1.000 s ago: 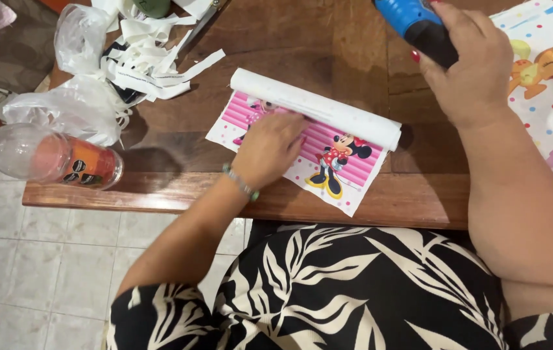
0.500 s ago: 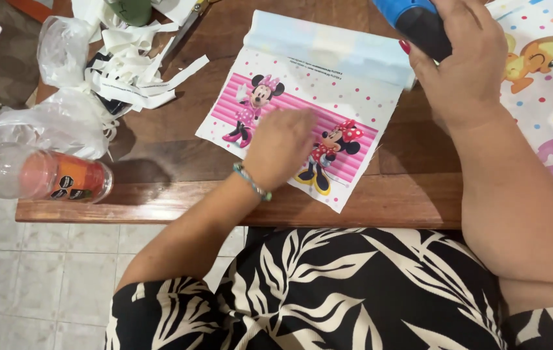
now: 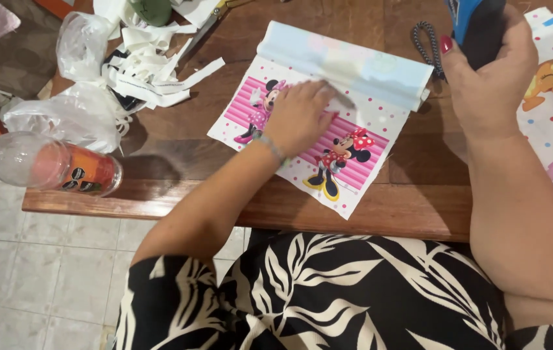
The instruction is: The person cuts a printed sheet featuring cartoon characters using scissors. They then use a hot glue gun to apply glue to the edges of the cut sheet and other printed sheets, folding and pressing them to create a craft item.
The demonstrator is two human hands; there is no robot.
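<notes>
- My left hand (image 3: 299, 116) lies flat, fingers spread, pressing the printed cartoon sheet (image 3: 315, 139) onto the counter (image 3: 412, 194); it grips nothing.
- My right hand (image 3: 484, 84) is closed round a blue and black tool (image 3: 477, 26) above the counter's far right part.
- The sheet sits mid-counter, its lower corner almost at the near edge, its far end curled into a roll (image 3: 348, 61). I judge that if my palm lifts, the roll may spring back over the print.
- The sheet could also slide off the near edge under a sideways push.
- A plastic bottle (image 3: 43, 165) lies on its side at the near left corner, with orange contents at its base end. It overhangs, so I think a nudge would roll it off.
- A crumpled clear bag (image 3: 62, 116) sits by the paper strips (image 3: 153, 78); I cannot tell what is inside.
</notes>
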